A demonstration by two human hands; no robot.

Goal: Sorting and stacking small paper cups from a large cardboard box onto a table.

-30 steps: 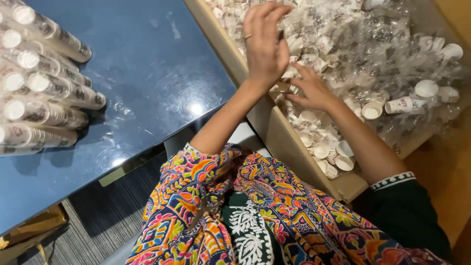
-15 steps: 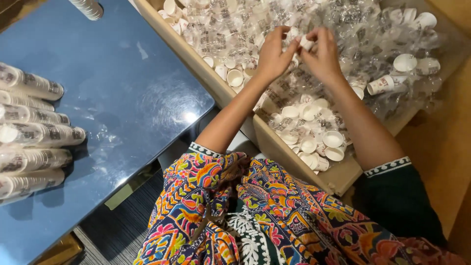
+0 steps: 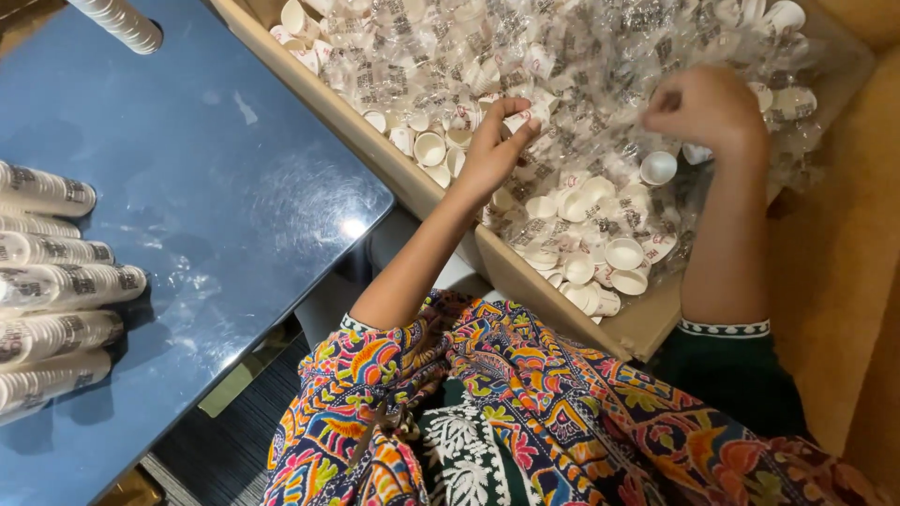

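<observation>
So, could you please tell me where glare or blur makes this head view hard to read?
Head view: a bright lamp reflection glares off the blue table near its corner; the clear plastic wrap in the cardboard box glints and muddles the small white cups under it; the right hand is slightly motion-blurred, the left hand sharper; the stacked cup sleeves at the left edge are cut off.

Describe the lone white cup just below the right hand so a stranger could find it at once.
Start at the big cardboard box full of small white cups under crinkled clear plastic. Find the right hand near the box's far side; just below its wrist lies one small white cup. Unlike the neighbours veiled by plastic, it shows an open round mouth facing the camera.
</observation>
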